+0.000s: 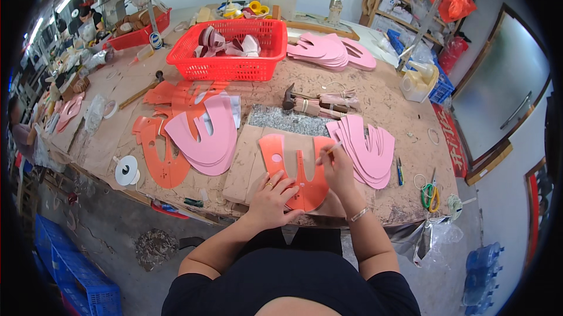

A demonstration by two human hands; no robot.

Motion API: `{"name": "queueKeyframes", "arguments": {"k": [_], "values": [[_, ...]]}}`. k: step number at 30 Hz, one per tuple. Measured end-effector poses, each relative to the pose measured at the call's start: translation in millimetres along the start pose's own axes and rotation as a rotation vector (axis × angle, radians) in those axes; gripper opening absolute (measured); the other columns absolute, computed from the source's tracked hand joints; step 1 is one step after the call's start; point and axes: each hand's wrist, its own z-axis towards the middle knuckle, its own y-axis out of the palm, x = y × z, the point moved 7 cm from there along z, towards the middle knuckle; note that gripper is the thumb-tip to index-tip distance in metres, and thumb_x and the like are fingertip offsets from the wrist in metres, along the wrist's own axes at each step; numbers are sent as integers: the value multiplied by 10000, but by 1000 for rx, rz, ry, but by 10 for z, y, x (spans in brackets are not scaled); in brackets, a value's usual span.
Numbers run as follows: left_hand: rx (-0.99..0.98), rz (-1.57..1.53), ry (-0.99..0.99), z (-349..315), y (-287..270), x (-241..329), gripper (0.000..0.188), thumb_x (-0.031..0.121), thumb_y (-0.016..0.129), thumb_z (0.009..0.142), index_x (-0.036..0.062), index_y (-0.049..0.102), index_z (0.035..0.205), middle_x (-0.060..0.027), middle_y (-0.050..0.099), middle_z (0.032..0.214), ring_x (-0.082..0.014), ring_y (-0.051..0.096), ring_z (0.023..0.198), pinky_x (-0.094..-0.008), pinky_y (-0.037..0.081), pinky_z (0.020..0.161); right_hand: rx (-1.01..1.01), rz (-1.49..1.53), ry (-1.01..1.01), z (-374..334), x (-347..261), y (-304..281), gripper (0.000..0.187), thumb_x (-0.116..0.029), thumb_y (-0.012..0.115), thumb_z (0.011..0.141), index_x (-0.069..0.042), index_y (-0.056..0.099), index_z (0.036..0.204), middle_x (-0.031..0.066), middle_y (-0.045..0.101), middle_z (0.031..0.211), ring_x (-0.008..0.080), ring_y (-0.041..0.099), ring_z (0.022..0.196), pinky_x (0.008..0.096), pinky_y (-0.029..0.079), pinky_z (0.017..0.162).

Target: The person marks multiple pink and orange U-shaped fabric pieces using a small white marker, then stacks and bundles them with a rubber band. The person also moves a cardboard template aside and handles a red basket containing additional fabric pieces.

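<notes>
My left hand lies with fingers spread on an orange U-shaped template, which has slots and holes cut in it. Pink shows through a round hole in the template. A thin, pale pen-like stick is pinched in my right hand, over the template's right arm; its tip is hard to make out. Just right of it is a fanned stack of pink cut pieces. To the left, more pink pieces partly cover other orange templates. A brown board is under my work.
A red basket with pink and dark pieces stands behind, beside another pink stack. A hammer lies near tied bundles. Scissors and a small blade tool are at right, a white spool at left.
</notes>
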Motion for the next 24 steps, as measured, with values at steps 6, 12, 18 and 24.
{"name": "queueKeyframes", "arguments": {"k": [6, 12, 18, 24], "values": [[-20, 3, -7, 10, -4, 10, 575, 529, 734, 750, 127, 658, 1154, -62, 561, 1307, -323, 440, 1317, -528, 275, 1117, -137, 118, 48, -339, -204, 221, 100, -56, 588, 950, 18, 559, 1010, 123, 642, 807, 198, 690, 684, 299, 542, 622], [-24, -1, -14, -1, 21, -9, 578, 527, 740, 745, 128, 660, 1156, -62, 561, 1310, -322, 438, 1319, -530, 270, 1119, -155, 96, 7, -343, -231, 230, 92, -50, 587, 949, 10, 562, 1014, 130, 647, 842, 205, 691, 692, 311, 537, 621], [-26, -16, 27, 6, 3, 13, 625, 539, 727, 748, 123, 638, 1205, -85, 563, 1304, -328, 436, 1317, -562, 274, 1110, -148, 187, 91, -333, -51, 156, 105, -33, 574, 959, 17, 583, 1051, 83, 650, 802, 142, 680, 723, 259, 536, 668], [-117, 33, 86, 84, -17, -31, 628, 537, 732, 745, 104, 640, 1191, -82, 589, 1297, -315, 459, 1298, -580, 260, 1106, 113, 422, 281, -446, 325, -318, 127, -68, 519, 1000, 26, 551, 1079, 59, 605, 834, 122, 642, 698, 254, 531, 654]]}}
